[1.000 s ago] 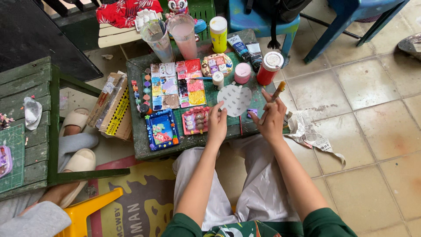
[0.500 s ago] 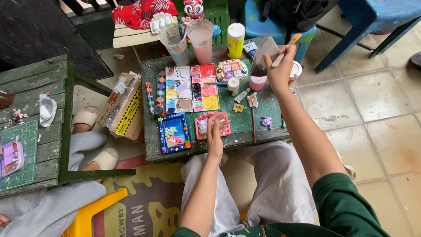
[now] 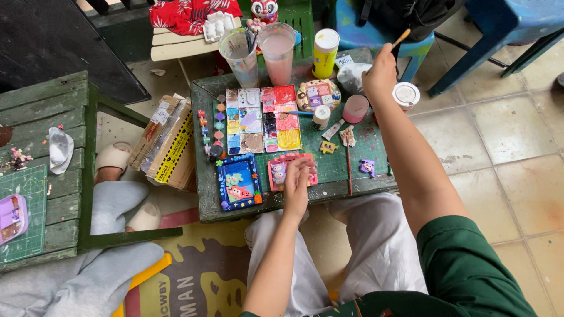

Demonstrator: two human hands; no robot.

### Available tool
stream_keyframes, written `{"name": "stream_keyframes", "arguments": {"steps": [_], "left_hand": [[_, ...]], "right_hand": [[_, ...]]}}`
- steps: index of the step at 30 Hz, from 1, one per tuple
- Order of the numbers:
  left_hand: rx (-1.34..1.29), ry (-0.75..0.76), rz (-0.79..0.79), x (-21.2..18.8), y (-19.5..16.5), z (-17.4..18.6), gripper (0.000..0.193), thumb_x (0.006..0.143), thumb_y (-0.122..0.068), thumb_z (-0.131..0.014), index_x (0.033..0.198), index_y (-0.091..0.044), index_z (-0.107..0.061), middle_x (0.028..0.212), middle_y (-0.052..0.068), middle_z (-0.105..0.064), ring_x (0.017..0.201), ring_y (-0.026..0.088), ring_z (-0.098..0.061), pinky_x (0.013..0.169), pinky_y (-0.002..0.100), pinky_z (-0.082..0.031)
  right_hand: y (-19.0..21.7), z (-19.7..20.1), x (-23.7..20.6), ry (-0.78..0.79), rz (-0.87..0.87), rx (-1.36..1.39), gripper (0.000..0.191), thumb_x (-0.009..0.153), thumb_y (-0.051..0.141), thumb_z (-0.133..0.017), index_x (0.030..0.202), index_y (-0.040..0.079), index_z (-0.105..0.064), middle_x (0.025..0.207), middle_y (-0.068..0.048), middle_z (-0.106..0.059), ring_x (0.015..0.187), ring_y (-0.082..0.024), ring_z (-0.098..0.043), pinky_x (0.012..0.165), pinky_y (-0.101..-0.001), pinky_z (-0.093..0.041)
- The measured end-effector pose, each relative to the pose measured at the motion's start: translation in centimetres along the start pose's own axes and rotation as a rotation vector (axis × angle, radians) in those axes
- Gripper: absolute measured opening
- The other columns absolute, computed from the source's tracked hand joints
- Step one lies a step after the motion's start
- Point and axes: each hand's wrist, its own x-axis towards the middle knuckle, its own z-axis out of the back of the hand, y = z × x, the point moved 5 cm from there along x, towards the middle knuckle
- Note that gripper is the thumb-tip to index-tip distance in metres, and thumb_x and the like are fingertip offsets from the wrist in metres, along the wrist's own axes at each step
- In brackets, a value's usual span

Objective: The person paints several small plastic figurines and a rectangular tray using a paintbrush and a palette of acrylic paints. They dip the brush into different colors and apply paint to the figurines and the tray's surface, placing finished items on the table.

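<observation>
My left hand (image 3: 297,183) rests flat on a small pink clay frame (image 3: 278,172) near the front edge of the low green table (image 3: 346,170). My right hand (image 3: 380,73) is raised over the table's far right corner and grips a thin wooden paintbrush (image 3: 402,38), its tip pointing up and away. Just under that hand stand a pink jar (image 3: 355,108) and a white-lidded pot (image 3: 405,95). A blue painted frame (image 3: 237,182) lies left of the pink one. Two paint palettes (image 3: 263,120) fill the table's middle.
Two water cups (image 3: 259,56) and a yellow tube (image 3: 325,53) stand at the back. A loose brush (image 3: 348,166) and small clay pieces lie on the table. Another person's legs and slippers (image 3: 111,158) are at left by a green crate bench (image 3: 44,170). Blue plastic chairs (image 3: 499,35) stand behind.
My right hand with the paintbrush has lifted from the table's front to its far right corner. My left hand has stayed on the pink frame. The view has tilted forward.
</observation>
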Motion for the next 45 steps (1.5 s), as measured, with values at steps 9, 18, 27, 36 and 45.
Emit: {"name": "stream_keyframes", "arguments": {"steps": [9, 18, 27, 36, 45], "left_hand": [[0.8, 0.174, -0.237, 0.0, -1.2, -4.6, 0.031, 0.096, -0.011, -0.067, 0.126, -0.005, -0.063, 0.12, 0.013, -0.066, 0.114, 0.03, -0.065, 0.096, 0.04, -0.053], [1.343, 0.184, 0.004, 4.8, 3.1, -10.4, 0.042, 0.09, -0.023, -0.072, 0.12, -0.001, -0.052, 0.113, 0.019, -0.06, 0.11, 0.037, -0.063, 0.091, 0.047, -0.053], [1.101, 0.045, 0.031, 7.0, 3.6, -11.6, 0.046, 0.089, -0.009, -0.067, 0.129, 0.003, -0.047, 0.12, 0.025, -0.055, 0.107, 0.043, -0.064, 0.085, 0.049, -0.056], [1.214, -0.035, -0.169, 5.3, 1.3, -7.5, 0.041, 0.093, -0.016, -0.07, 0.131, -0.006, -0.057, 0.123, 0.013, -0.058, 0.115, 0.035, -0.06, 0.096, 0.046, -0.049], [1.54, -0.043, -0.224, 6.6, 1.4, -6.7, 0.043, 0.084, -0.024, -0.079, 0.121, -0.009, -0.062, 0.121, 0.009, -0.058, 0.115, 0.029, -0.056, 0.102, 0.045, -0.041]], "right_hand": [[2.8, 11.5, -5.9, -0.124, 0.168, 0.56, 0.027, 0.108, 0.0, -0.069, 0.117, 0.002, -0.043, 0.127, -0.019, -0.072, 0.115, -0.025, -0.074, 0.092, -0.0355, -0.062], [-8.4, 12.7, -19.6, -0.157, -0.302, 0.413, 0.048, 0.097, 0.011, -0.08, 0.112, 0.006, -0.034, 0.123, -0.02, -0.069, 0.109, -0.027, -0.068, 0.096, -0.0403, -0.052], [-6.3, 10.2, -21.9, 0.055, -0.352, 0.257, 0.068, 0.069, 0.014, -0.094, 0.105, 0.004, -0.037, 0.1, -0.017, -0.066, 0.091, -0.032, -0.065, 0.082, -0.0436, -0.052], [-6.1, 9.6, -22.0, 0.083, -0.377, 0.326, 0.06, 0.073, 0.01, -0.087, 0.105, 0.005, -0.037, 0.102, -0.016, -0.068, 0.086, -0.03, -0.067, 0.081, -0.0424, -0.054], [-4.3, 8.2, -20.6, 0.095, -0.255, 0.465, 0.05, 0.081, 0.006, -0.082, 0.105, 0.005, -0.038, 0.107, -0.015, -0.073, 0.092, -0.027, -0.072, 0.085, -0.0391, -0.056]]}}
